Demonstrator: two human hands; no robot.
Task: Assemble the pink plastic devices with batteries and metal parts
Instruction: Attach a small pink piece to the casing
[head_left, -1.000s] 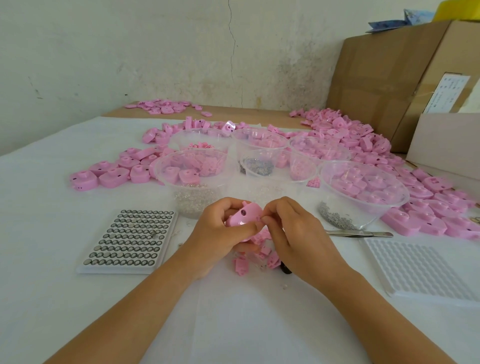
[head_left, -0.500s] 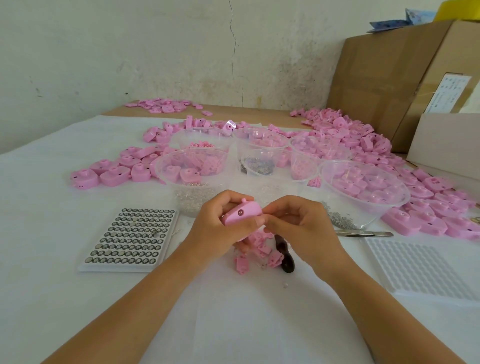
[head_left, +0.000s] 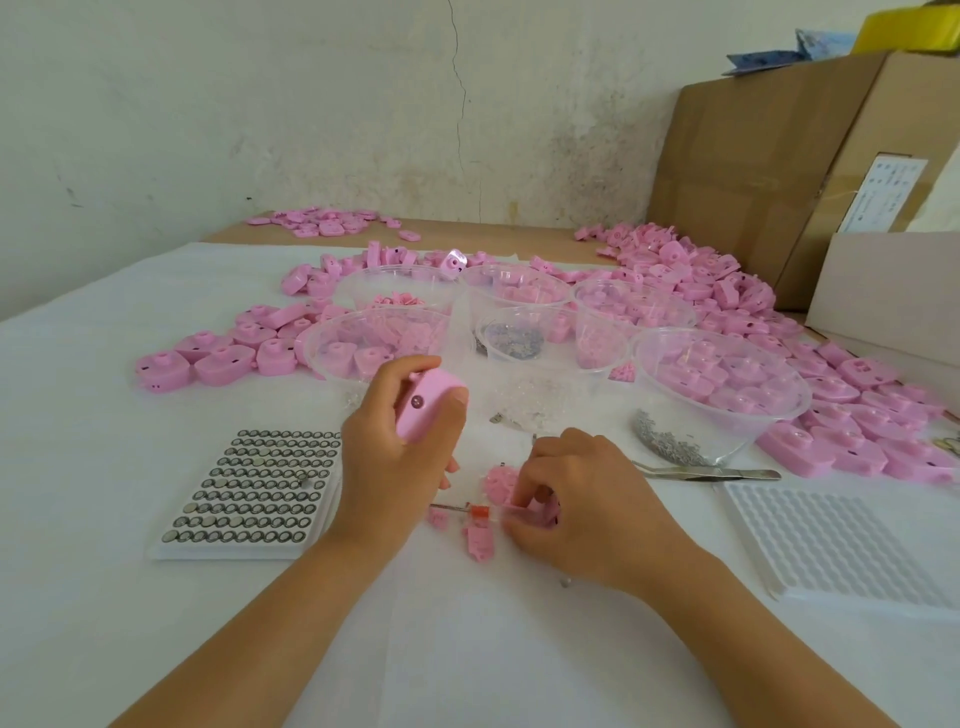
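Note:
My left hand (head_left: 400, 457) grips a pink plastic device (head_left: 427, 408) above the table, its small dark hole facing me. My right hand (head_left: 582, 504) is down on the white cloth, its fingertips pinching at a small pile of little pink parts (head_left: 498, 483). A thin tool with an orange collar (head_left: 475, 511) lies by those parts, partly hidden under the right hand. A white tray of button batteries (head_left: 254, 491) lies to the left of my left hand. Small metal parts (head_left: 670, 444) sit in a grey heap by the right bowl.
Several clear plastic bowls (head_left: 722, 384) holding pink pieces stand behind my hands. Heaps of pink devices (head_left: 213, 358) cover the left and right rear of the table. Metal tweezers (head_left: 711, 472) and an empty white tray (head_left: 841, 545) lie at right. Cardboard boxes (head_left: 769, 171) stand at back right.
My hands have separated. The right hand dropped from the device down to the small pink parts on the cloth, while the left hand lifted the device up and away toward the bowls.

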